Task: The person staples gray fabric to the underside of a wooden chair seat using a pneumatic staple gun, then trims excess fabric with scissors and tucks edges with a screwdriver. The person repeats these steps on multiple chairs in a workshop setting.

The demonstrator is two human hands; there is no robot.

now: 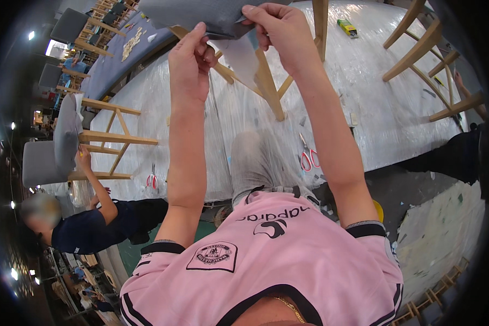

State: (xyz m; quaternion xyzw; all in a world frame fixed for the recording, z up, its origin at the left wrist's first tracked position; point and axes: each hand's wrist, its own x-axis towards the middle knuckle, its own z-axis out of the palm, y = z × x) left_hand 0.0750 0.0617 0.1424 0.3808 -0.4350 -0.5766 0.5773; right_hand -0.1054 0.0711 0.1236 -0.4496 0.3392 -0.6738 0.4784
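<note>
Both my arms reach up and forward to a grey upholstered chair seat [212,13] at the top of the view, its light wooden legs [269,89] pointing toward me. My left hand [189,62] pinches the grey fabric edge at the seat's near corner. My right hand [274,32] grips the same fabric edge a little to the right, beside a pale flap of lining [242,57]. The chair lies on a table covered in clear plastic film [364,92].
Red-handled scissors [308,157] lie on the film near my right forearm, another pair [151,181] at the left edge. A person in dark blue [92,225] handles another wooden chair [100,138] on the left. More chair frames [429,54] stand at right; a green box [347,27] sits far back.
</note>
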